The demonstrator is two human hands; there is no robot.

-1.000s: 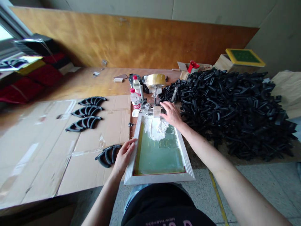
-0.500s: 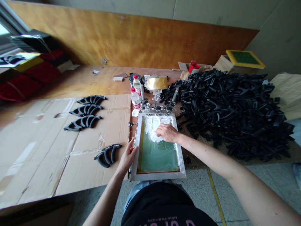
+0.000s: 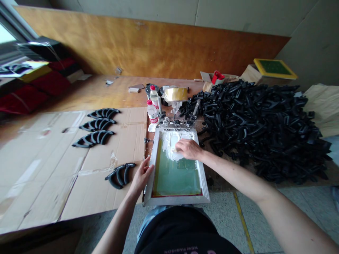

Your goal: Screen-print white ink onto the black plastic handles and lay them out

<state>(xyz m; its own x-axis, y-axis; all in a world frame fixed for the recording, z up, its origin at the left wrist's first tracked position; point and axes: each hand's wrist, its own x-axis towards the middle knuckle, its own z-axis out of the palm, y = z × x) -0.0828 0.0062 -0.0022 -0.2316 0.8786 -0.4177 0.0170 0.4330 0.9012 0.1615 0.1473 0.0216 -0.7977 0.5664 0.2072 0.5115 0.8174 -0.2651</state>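
A silver-edged screen printing frame [image 3: 203, 180] with green mesh [image 3: 177, 180] lies flat in front of me. White ink [image 3: 169, 139] is spread thickly over the far part of the mesh. My right hand [image 3: 188, 149] is closed over that ink, on a small pale squeegee [image 3: 174, 150] mostly hidden under the fingers. Against the frame's left rail rests my left hand [image 3: 141, 175], its fingers apart and stretched forward. Left of that hand, a few curved black handles [image 3: 120, 176] lie grouped on cardboard.
Several rows of black handles [image 3: 97, 124] sit farther back on the cardboard [image 3: 103, 190]. Two red-capped bottles [image 3: 152, 114] and a tape roll [image 3: 176, 94] stand beyond the frame. A large heap of black parts [image 3: 254, 130] covers the right side.
My left hand has shifted slightly left and down along the rail. My right hand stays over the white ink, almost unmoved. The near end of the frame sits slightly lower in view.
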